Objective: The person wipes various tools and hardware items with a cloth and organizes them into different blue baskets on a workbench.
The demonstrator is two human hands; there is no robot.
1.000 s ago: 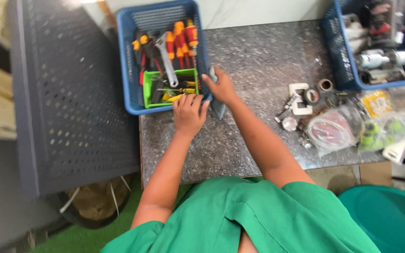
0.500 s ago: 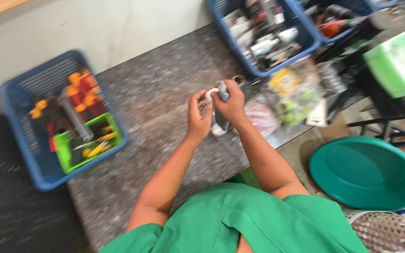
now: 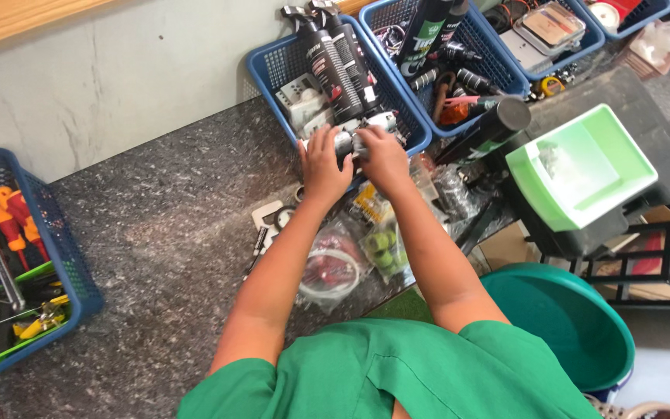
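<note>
While both my hands sit at the front edge of the middle blue basket (image 3: 269,70), upper centre of frame, they meet on one small silver-grey metal part (image 3: 348,141). My left hand (image 3: 325,164) has fingers curled round the part's left end; my right hand (image 3: 382,157) has fingers closed over its right end. Exact grip pts hidden by my knuckles; can't tell what kind of part it is.

Basket contents: two black spray bottles (image 3: 333,54) lying lengthwise, a whitish boxy item at left, misc. small bits near the front wall.

Adjacent items:
- Second blue basket (image 3: 505,74), upper right, touching the first; holds black cans, cables, small hardware.
- Black cylinder (image 3: 484,128) lying tilted just right of my right hand.
- Green tray (image 3: 583,167) atop a black case, right of frame, apart from my hands.
- Clear plastic bags (image 3: 335,268) w/ small parts on the grey speckled countertop (image 3: 157,248), directly below my forearms.
- Third blue basket (image 3: 56,240), far left edge, well apart; holds red/orange-handled screwdrivers (image 3: 11,217) and a green insert.
- Teal tub (image 3: 575,326) on floor, lower right, beside the counter.
</note>
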